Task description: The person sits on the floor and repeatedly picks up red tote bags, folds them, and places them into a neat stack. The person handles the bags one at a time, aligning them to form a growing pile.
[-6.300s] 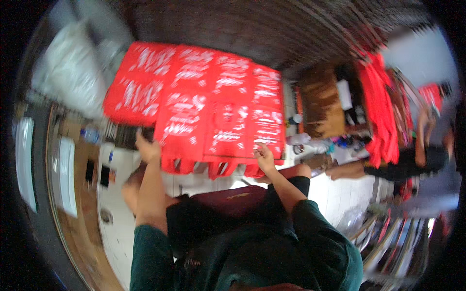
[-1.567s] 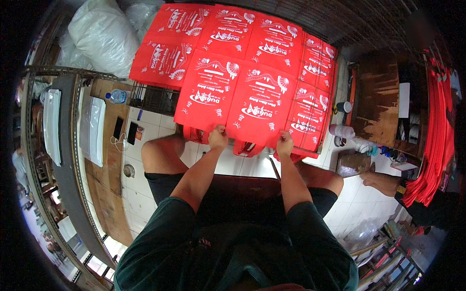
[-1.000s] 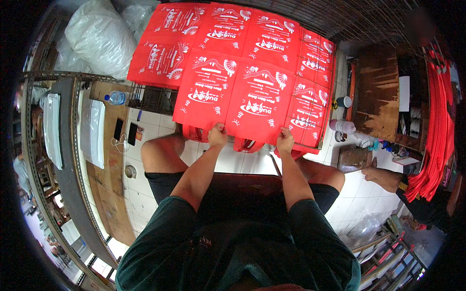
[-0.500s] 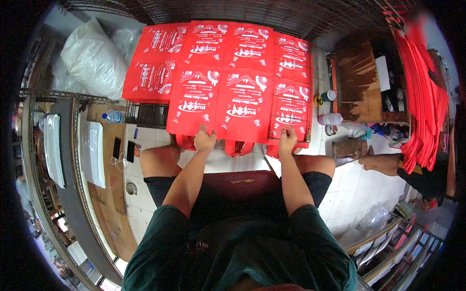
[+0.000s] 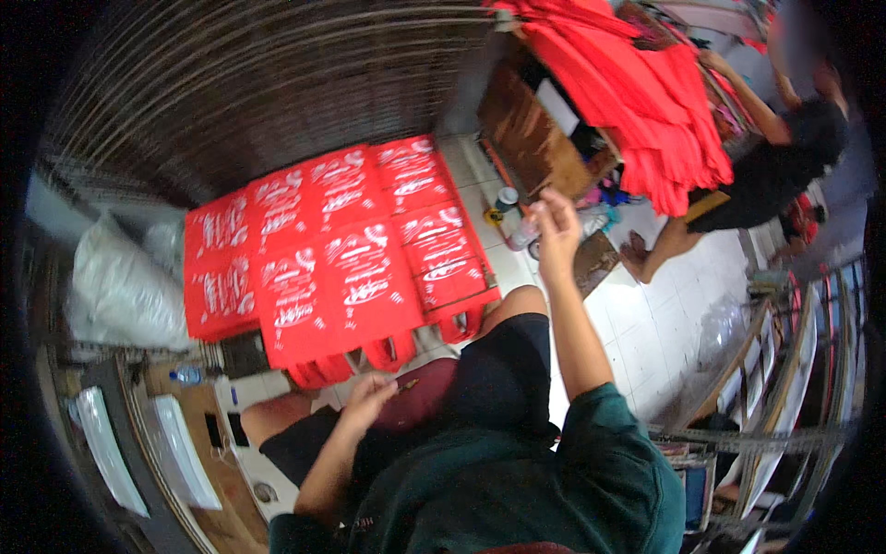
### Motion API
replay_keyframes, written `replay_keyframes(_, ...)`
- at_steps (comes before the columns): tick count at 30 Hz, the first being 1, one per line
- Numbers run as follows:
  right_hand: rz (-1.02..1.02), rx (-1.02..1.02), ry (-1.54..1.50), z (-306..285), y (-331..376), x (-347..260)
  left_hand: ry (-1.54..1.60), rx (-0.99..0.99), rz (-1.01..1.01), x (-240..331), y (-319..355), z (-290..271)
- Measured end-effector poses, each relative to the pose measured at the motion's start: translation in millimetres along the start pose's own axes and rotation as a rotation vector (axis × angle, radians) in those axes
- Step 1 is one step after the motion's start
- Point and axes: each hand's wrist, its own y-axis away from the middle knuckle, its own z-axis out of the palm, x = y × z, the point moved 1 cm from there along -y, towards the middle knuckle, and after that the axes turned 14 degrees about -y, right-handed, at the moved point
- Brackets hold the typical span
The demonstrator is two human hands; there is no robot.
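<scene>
Several red bags with white print lie flat in overlapping rows on the floor in front of my knees. Neither hand touches them. My left hand rests low on my lap at the edge of a dark red board, fingers loosely apart and nothing clearly in them. A small dark object lies just beyond its fingertips. My right hand is raised in the air to the right of the bags, fingers bunched together, with nothing visible in it.
A big heap of red bags hangs over a wooden bench at the upper right, where another person in black sits. Cups and bottles stand by the bench. White sacks lie left, shelves right.
Both hands have let go of the near edge of the red bags. My right hand has lifted up to the right and my left has dropped to my lap. The view has swung right.
</scene>
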Motion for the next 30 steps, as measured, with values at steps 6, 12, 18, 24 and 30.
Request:
replay_keyframes(6,-0.128,0.228,-0.309,-87.8,-139.3,-147.4,-0.059,-0.021,-0.077,-54.5,-0.9,39.1)
replay_keyframes(12,-0.064,0.332,-0.633,-166.9,-219.5,-192.4,0.271,0.018,-0.227,-60.8,-1.0,19.9)
replay_keyframes(18,0.045,0.505,-0.918,-208.5,-279.1,-190.3,0.27,0.062,-0.317,-61.6,1.6,21.2)
replay_keyframes(24,0.18,0.663,-0.54,-252.7,-341.0,-148.0,0.249,0.05,-0.32,-47.3,-2.5,27.8)
replay_keyframes(30,0.064,0.499,-0.621,-236.3,-336.2,-138.5,0.096,0.012,-0.063,-5.9,-28.8,35.1)
